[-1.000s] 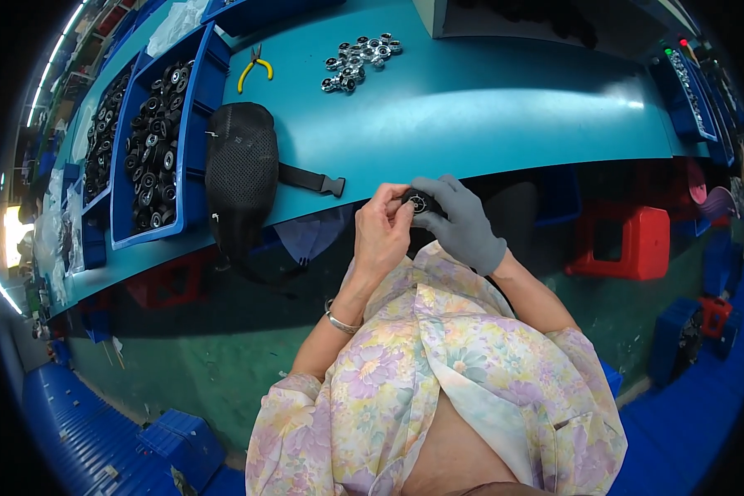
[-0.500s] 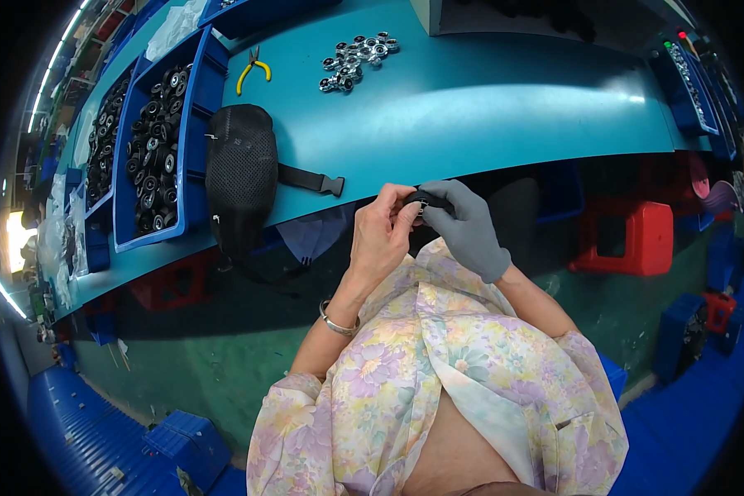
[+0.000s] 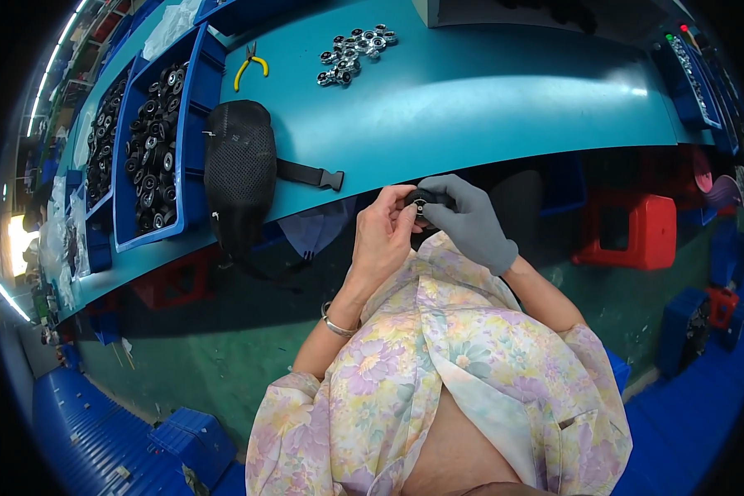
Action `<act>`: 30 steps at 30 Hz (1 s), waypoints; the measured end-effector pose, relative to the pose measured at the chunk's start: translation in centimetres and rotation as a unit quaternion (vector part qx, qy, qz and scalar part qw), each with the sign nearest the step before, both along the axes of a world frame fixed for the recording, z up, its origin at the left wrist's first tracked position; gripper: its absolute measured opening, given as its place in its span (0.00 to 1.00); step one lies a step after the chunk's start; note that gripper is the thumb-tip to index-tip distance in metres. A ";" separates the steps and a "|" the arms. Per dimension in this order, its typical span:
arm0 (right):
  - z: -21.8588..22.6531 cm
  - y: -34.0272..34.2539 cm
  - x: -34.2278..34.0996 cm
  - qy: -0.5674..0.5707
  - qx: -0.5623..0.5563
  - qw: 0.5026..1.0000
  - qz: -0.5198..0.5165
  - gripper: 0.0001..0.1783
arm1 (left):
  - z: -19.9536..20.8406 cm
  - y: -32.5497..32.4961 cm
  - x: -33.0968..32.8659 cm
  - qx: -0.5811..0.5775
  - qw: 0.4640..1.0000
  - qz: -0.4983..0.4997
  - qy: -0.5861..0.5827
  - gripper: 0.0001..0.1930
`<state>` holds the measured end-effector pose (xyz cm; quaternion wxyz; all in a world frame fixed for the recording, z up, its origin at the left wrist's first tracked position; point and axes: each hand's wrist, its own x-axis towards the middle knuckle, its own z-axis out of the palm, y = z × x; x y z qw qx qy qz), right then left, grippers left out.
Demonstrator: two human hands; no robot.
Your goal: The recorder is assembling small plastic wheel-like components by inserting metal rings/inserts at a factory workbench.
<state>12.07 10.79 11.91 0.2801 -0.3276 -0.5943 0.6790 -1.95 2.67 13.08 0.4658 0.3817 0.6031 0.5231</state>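
Observation:
In front of my body, just off the table's near edge, both hands hold a small black wheel [image 3: 420, 199] with a shiny metal centre. My left hand [image 3: 384, 231], bare and with a bangle at the wrist, pinches it from the left with thumb and fingers. From the right my right hand [image 3: 469, 221], in a grey glove, grips the same wheel, its thumb close to the left thumb. Fingers cover much of the wheel. Similar black wheels [image 3: 150, 157] fill a blue bin [image 3: 191, 124] on the table at the left.
A black mesh waist bag [image 3: 239, 161] with a buckled strap lies beside the bin. Yellow-handled pliers [image 3: 252, 68] and a cluster of shiny metal parts [image 3: 355, 52] rest farther back on the teal table [image 3: 471, 112]. A red stool [image 3: 632, 233] stands at the right.
The wheel has turned slightly between my fingers, showing more of its metal centre. The right hand has shifted a little; both hands keep their hold.

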 end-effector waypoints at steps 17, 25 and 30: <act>1.3 1.0 0.9 0.004 0.077 0.994 0.075 0.24 | -0.2 0.3 -2.7 -0.058 0.963 -0.036 -0.260 0.19; 2.5 0.3 0.7 -0.081 0.243 0.962 0.099 0.27 | -0.4 -0.1 -2.4 -0.030 0.933 -0.042 -0.357 0.22; 0.8 -0.6 0.1 0.021 0.094 0.994 0.047 0.27 | -0.1 0.1 -2.5 -0.018 0.931 -0.040 -0.363 0.20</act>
